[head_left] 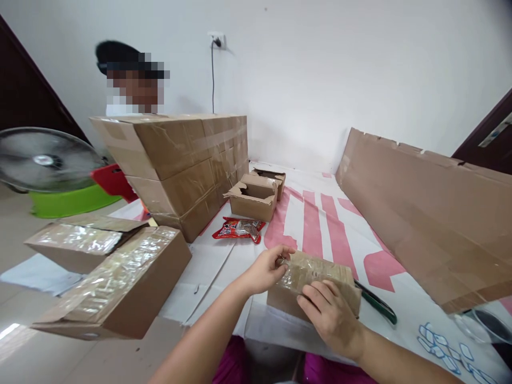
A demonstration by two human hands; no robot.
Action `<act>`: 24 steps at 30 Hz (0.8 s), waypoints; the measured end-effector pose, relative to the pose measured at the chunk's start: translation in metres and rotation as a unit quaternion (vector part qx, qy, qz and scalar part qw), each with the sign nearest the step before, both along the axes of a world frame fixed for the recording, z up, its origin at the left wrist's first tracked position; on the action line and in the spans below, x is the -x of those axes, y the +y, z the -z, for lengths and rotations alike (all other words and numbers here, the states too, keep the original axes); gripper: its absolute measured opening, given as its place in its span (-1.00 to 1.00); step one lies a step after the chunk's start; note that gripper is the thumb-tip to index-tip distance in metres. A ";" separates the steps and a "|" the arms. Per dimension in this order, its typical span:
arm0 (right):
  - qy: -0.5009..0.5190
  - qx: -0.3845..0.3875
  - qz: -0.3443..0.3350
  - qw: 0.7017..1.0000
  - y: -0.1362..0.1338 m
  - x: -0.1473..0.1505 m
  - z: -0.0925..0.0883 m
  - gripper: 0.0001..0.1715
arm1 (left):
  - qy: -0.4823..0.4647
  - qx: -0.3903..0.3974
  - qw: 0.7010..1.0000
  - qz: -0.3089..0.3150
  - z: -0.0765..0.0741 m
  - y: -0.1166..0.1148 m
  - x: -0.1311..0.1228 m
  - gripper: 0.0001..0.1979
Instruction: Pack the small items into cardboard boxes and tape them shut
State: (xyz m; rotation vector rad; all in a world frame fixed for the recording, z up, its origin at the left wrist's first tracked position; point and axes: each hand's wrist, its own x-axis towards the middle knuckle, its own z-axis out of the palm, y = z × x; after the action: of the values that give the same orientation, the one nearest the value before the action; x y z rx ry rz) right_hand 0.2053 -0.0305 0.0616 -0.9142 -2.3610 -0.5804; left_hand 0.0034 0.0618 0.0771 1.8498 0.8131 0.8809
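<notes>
A small brown cardboard box (320, 264) with shiny clear tape over its top lies in front of me at the table's near edge. My left hand (272, 268) is at its left end, thumb and fingers curled together by the taped edge; what they pinch is too small to make out. My right hand (330, 316) rests against the box's near side and top edge, its fingers extended side by side and its thumb hidden. A dark green-handled tool (378, 305) lies partly behind the box's right end. Beyond the left hand is a red snack packet (239, 229).
Stacked taped cartons (184, 154) form a wall at left; two torn-open boxes (253, 205) stand beside it. Another taped carton (148, 288) is nearer left. A large cardboard sheet (420, 213) leans at right, with blue-edged labels (438, 341) below. A person sits beyond the cartons.
</notes>
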 end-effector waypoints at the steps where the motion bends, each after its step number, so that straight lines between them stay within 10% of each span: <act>1: 0.001 0.004 -0.006 1.000 0.002 0.002 -0.002 -0.70 | 0.003 -0.003 1.000 0.003 0.000 -0.001 -0.001 -0.62; 16: 0.067 0.297 0.163 0.938 0.042 0.003 -0.051 -0.84 | 0.016 -0.061 0.997 0.033 0.004 -0.015 -0.001 -0.62; 24: 0.085 0.286 0.240 0.924 0.048 -0.013 -0.047 -0.88 | 0.037 -0.053 0.998 0.023 0.001 -0.016 -0.002 -0.66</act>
State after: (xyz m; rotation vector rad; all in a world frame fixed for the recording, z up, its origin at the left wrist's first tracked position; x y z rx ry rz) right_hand 0.2188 0.0174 0.1088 -1.7525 -2.1722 0.0461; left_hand 0.0050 0.0458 0.0764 1.9970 0.7787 0.8443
